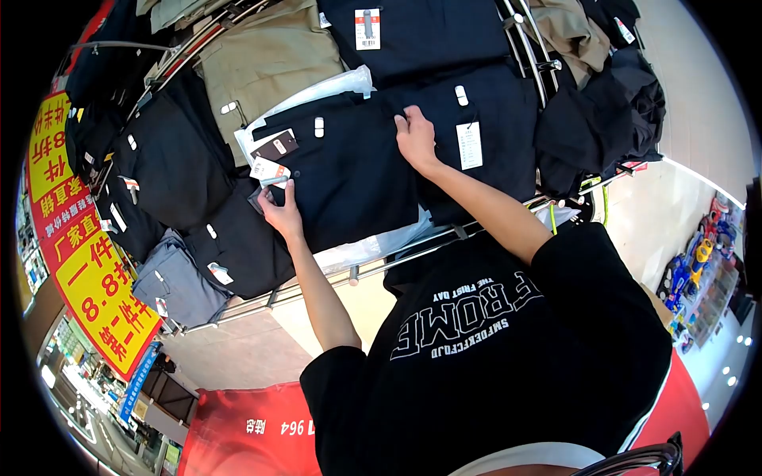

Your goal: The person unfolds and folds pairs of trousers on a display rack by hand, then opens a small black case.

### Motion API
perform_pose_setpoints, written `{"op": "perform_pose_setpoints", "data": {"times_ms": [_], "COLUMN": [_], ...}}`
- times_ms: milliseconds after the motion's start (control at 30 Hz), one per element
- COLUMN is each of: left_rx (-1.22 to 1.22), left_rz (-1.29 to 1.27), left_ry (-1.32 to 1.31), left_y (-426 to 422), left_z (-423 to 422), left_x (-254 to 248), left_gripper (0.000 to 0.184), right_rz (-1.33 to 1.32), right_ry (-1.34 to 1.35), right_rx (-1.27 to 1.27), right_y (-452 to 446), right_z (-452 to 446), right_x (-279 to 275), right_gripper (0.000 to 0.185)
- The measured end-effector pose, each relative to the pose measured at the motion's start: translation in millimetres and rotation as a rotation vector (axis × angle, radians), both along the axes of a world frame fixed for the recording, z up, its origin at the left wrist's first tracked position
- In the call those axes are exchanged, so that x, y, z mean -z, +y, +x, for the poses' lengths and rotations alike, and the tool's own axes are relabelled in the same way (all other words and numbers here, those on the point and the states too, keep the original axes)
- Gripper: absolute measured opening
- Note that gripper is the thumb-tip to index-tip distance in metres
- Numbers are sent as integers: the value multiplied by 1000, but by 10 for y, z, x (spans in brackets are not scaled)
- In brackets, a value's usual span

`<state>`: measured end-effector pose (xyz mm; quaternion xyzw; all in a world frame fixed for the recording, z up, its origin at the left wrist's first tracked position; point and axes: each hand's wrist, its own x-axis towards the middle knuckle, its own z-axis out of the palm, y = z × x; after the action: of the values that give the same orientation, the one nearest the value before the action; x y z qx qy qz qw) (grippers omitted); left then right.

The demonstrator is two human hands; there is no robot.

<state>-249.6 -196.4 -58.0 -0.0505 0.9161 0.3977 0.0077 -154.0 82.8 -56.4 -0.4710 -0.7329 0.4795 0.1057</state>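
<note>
Folded black trousers (pixel 349 186) lie before me on a wire rack, partly over a clear plastic bag (pixel 373 247). My left hand (pixel 283 213) pinches their left edge, close to a grey security tag and a white-and-red price tag (pixel 268 170). A dark brand label (pixel 275 146) sits just above that price tag. At the upper right edge of the same trousers is my right hand (pixel 417 139), its fingers curled against the dark cloth. Beside it, another folded black pair (pixel 500 119) carries a white paper tag (pixel 469 146).
Olive trousers (pixel 270 55) and more black ones (pixel 429 36) fill the rack's far side. Grey trousers (pixel 182 278) lie at the left corner. Metal rails (pixel 353 274) edge the rack. Yellow-and-red signs (pixel 103 293) hang left; colourful toys (pixel 702 250) stand right.
</note>
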Motion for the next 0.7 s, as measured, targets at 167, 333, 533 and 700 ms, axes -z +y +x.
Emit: {"op": "perform_pose_setpoints", "data": {"times_ms": [167,333,533,700], "left_rx": [-46,-34,-125,-165], "left_rz": [-10,-76,627,572], "left_ry": [-106,-214,-421,-424], "left_y": [-44,-108,-305,-223], "left_z": [-41,-158,-385,-448], "left_x": [76,58,175,113], "left_gripper": [63,59,36,41], "right_rz": [379,250,2,98], "right_ry": [-18,93,114,183], "right_rx": [-207,-140,-82,-62], "right_y": [23,67,49,-92], "right_z": [-31,-58,-131,-89], "right_x": [-14,42,-177,-127], "right_gripper": [29,41,53,57]}}
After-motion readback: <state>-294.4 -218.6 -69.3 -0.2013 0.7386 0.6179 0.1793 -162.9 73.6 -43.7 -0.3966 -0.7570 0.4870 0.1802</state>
